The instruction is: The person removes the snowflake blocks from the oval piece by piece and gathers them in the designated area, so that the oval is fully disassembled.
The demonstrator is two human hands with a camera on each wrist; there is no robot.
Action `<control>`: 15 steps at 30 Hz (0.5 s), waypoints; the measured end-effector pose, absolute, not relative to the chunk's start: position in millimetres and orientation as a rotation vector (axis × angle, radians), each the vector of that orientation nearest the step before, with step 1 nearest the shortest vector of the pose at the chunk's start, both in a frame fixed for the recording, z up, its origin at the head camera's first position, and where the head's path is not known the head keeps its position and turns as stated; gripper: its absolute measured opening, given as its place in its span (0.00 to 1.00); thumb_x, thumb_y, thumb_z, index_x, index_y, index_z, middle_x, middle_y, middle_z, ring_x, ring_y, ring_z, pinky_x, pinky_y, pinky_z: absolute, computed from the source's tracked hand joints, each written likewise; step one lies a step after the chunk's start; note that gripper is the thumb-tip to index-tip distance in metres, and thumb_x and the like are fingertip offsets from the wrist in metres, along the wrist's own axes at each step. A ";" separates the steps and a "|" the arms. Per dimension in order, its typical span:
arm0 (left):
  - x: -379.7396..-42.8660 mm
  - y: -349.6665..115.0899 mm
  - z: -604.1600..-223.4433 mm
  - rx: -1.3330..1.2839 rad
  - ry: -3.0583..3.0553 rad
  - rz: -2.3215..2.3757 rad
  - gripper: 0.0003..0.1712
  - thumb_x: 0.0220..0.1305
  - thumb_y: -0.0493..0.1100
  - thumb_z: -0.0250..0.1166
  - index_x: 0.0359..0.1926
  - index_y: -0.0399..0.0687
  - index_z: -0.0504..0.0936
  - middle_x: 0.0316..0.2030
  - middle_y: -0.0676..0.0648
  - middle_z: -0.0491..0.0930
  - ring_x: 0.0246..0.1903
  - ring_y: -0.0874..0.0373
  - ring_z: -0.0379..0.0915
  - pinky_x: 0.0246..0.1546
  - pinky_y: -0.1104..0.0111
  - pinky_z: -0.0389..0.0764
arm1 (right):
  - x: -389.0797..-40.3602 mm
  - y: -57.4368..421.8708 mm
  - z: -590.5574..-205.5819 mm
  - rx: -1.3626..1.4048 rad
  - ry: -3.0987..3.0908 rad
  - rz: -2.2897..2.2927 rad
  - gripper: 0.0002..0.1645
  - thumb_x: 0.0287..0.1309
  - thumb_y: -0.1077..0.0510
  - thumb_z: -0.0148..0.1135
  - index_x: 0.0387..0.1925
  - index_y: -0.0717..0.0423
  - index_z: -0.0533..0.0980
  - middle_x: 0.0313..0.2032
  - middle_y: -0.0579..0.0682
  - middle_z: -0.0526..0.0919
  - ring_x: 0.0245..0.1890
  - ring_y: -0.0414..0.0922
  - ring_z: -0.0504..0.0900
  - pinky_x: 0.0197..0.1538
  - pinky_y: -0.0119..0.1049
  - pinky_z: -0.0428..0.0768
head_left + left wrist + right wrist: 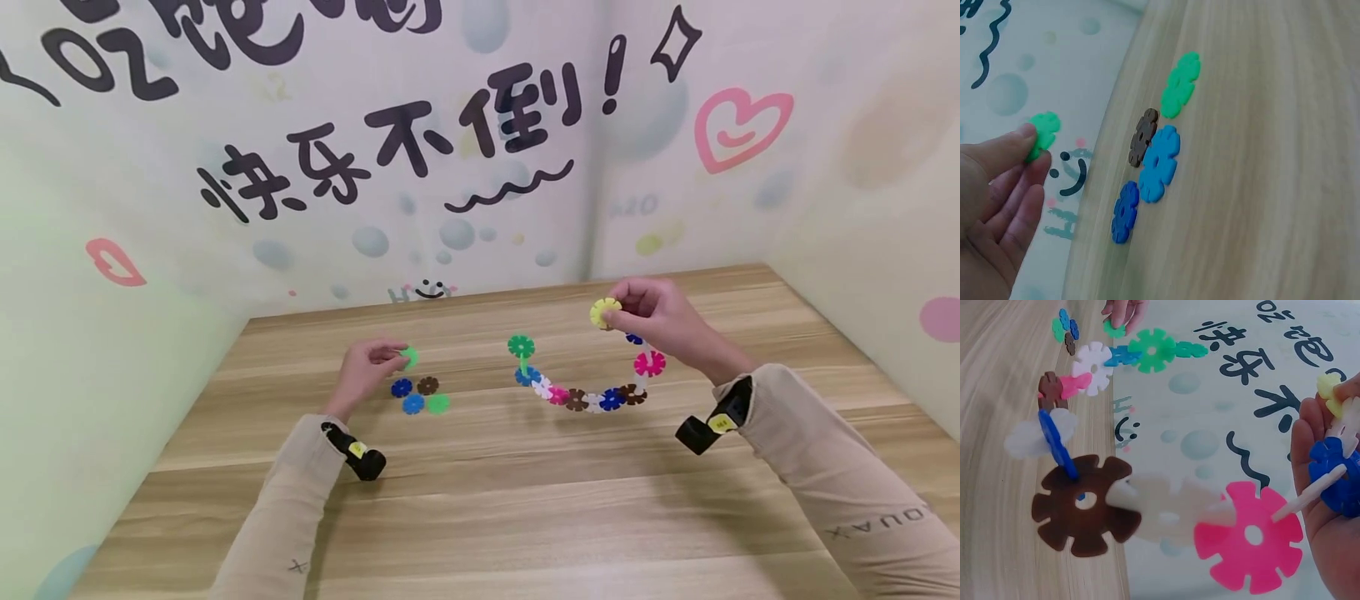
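Note:
My left hand (362, 372) pinches a light green notched plastic disc (1047, 132) between thumb and fingertips, above the table's left side. On the right, my right hand (663, 321) grips a yellow notched disc (601, 313). That disc is at one end of a curved chain of interlocked discs (577, 400) in white, blue, brown, pink and green. A brown disc (1054, 519) and a pink disc (1250, 565) of the chain show large in the right wrist view. At its other end is a green disc (521, 346). Whether the chain's low part touches the table, I cannot tell.
Beside my left hand lie loose discs on the wooden table (480, 517): dark blue (402, 387), brown (428, 385), light blue (413, 404) and light green (438, 403). A printed white backdrop (480, 242) stands along the table's far edge.

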State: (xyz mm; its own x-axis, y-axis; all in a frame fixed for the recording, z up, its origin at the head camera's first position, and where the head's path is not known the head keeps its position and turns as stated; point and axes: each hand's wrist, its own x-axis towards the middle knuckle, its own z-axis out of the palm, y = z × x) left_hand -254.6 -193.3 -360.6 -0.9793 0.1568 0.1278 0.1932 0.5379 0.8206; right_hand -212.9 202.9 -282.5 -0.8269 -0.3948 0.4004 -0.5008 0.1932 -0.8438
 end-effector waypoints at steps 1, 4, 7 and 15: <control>-256.4 -192.4 -362.9 -0.305 -2.740 -1.450 0.14 0.56 0.38 0.62 0.44 0.37 0.78 0.36 0.40 0.80 0.35 0.50 0.76 0.36 0.62 0.78 | -212.8 203.1 -282.8 0.889 -2.349 1.731 0.04 0.54 0.68 0.56 0.30 0.68 0.72 0.26 0.48 0.79 0.24 0.40 0.77 0.28 0.28 0.77; -261.4 -189.4 -369.0 -0.318 -2.789 -1.416 0.14 0.57 0.38 0.61 0.44 0.37 0.79 0.39 0.40 0.79 0.38 0.51 0.75 0.38 0.63 0.77 | -212.0 203.1 -284.0 0.896 -2.335 1.753 0.03 0.54 0.69 0.56 0.30 0.68 0.72 0.26 0.47 0.80 0.25 0.40 0.77 0.30 0.28 0.78; -265.7 -187.2 -373.6 -0.304 -2.810 -1.404 0.13 0.57 0.37 0.61 0.44 0.38 0.79 0.40 0.40 0.79 0.40 0.50 0.74 0.40 0.63 0.76 | -211.5 203.0 -285.0 0.908 -2.314 1.781 0.03 0.54 0.70 0.55 0.31 0.70 0.72 0.26 0.48 0.80 0.26 0.40 0.78 0.31 0.28 0.78; -274.5 -187.3 -384.8 -0.301 -2.833 -1.309 0.12 0.57 0.35 0.61 0.43 0.35 0.79 0.39 0.39 0.79 0.38 0.48 0.74 0.40 0.59 0.75 | -211.4 203.3 -285.2 0.930 -2.315 1.796 0.03 0.54 0.71 0.54 0.31 0.71 0.72 0.27 0.48 0.80 0.26 0.40 0.78 0.32 0.28 0.79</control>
